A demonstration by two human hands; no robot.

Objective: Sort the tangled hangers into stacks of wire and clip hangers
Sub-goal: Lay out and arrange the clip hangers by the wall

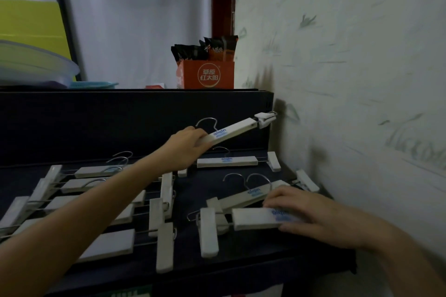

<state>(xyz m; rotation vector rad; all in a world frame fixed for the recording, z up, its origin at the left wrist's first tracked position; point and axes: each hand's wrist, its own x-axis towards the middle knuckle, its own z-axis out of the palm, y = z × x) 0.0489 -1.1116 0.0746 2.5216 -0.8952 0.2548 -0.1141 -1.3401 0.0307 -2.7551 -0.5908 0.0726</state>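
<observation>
Head view: the left hand [188, 146] grips a white wooden clip hanger with wire hook [231, 131] mid-bar, raised at one o'clock above the dark worktop [265, 251], likely light and rigid, while the right hand [313, 216] clasps a second hanger [253, 218] at four o'clock.

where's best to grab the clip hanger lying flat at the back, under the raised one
Probably its white centre bar, pinched across the long edges from above: it lies flat and bare, while the end clip is small and off to one side.
</observation>
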